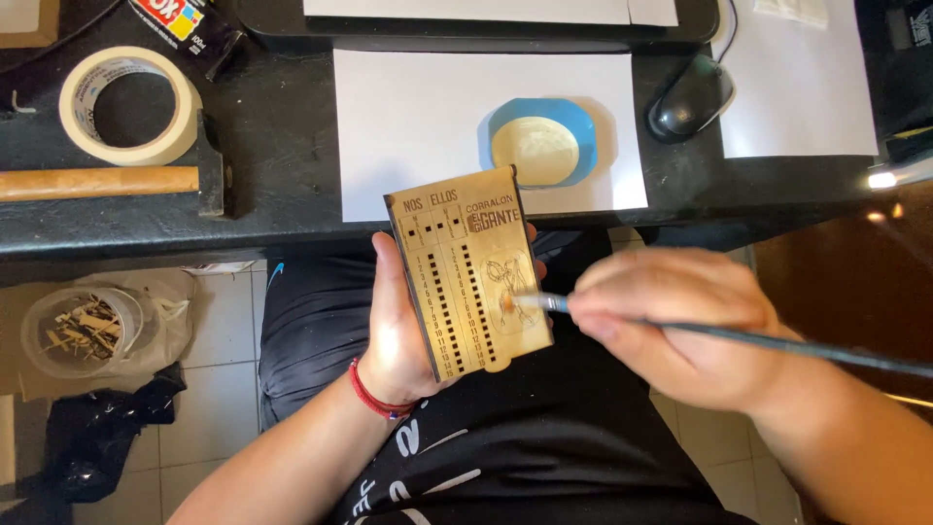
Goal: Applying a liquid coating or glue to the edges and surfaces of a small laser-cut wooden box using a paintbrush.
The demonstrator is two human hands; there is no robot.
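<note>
While the left hand (403,326) is gripping the wooden board (471,277) upright at mid-frame, tilting its face up for access, the right hand (680,326) is pinching a paintbrush (739,335), bristles touching the engraved figure.

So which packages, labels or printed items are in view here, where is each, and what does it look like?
Wooden board: held upright in the left hand, a flat pale rectangle with engraved lettering, rows of small holes and a figure, which a brush in the right hand touches.
Black package: top left of the desk, cut off by the frame's edge, with a red, yellow and blue label.
Tape roll: left on the desk, cream ring with faint print inside its core.
</note>
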